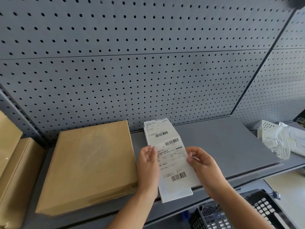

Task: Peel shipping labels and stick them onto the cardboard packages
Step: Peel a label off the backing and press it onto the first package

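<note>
White label strip (173,162), long axis toward the pegboard (148,80), pinched by left hand (147,164) and right hand (203,164).

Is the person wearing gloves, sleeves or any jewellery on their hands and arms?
No. The left hand and right hand are both bare, with no gloves. The forearms are uncovered as far as the picture shows; no sleeve, watch, bracelet or ring is visible.
</note>
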Demonstrator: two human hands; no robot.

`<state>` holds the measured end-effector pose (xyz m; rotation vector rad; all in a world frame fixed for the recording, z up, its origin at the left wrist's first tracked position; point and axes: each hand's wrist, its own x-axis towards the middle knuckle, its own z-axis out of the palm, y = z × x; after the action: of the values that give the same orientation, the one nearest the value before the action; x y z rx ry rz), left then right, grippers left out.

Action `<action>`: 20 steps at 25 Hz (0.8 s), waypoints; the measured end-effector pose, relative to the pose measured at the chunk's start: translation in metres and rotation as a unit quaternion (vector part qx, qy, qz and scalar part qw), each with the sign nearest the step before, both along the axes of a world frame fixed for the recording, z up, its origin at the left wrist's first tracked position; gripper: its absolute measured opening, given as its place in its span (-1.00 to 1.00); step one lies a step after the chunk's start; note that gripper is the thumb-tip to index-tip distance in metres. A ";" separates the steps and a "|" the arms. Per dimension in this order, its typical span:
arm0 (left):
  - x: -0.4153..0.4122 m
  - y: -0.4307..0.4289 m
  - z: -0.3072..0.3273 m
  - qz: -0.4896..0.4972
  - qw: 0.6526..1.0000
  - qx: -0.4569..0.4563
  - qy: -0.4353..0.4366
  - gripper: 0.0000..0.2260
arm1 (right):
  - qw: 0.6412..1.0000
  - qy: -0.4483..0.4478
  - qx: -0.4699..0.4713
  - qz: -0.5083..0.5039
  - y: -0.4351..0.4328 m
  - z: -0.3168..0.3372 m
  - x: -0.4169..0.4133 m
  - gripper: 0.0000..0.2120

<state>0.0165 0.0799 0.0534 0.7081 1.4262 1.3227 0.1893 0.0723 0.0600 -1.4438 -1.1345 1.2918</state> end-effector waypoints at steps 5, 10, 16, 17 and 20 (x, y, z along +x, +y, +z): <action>-0.002 0.005 0.026 -0.014 1.000 -0.007 -0.027 -0.83 | 0.992 -0.102 0.075 0.025 0.005 0.001 0.002 -0.60; -0.009 0.011 0.034 -0.038 0.999 -0.005 -0.039 -0.86 | 0.884 -0.364 0.289 0.049 0.021 0.017 -0.010 -0.58; -0.015 0.017 0.040 -0.080 0.996 -0.008 -0.040 -0.77 | 0.801 -0.453 0.376 0.109 0.041 0.031 -0.034 -0.73; -0.017 0.017 0.042 -0.085 0.995 -0.009 -0.046 -0.73 | 0.801 -0.451 0.377 0.111 0.043 0.032 -0.038 -0.75; -0.022 0.020 0.047 -0.082 0.994 -0.028 -0.073 -0.73 | 0.807 -0.437 0.386 0.100 0.045 0.035 -0.045 -0.79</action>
<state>-0.0054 0.1001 0.1009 0.6625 1.2563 1.1776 0.1445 0.1173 0.0946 -1.2628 -2.1389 0.0869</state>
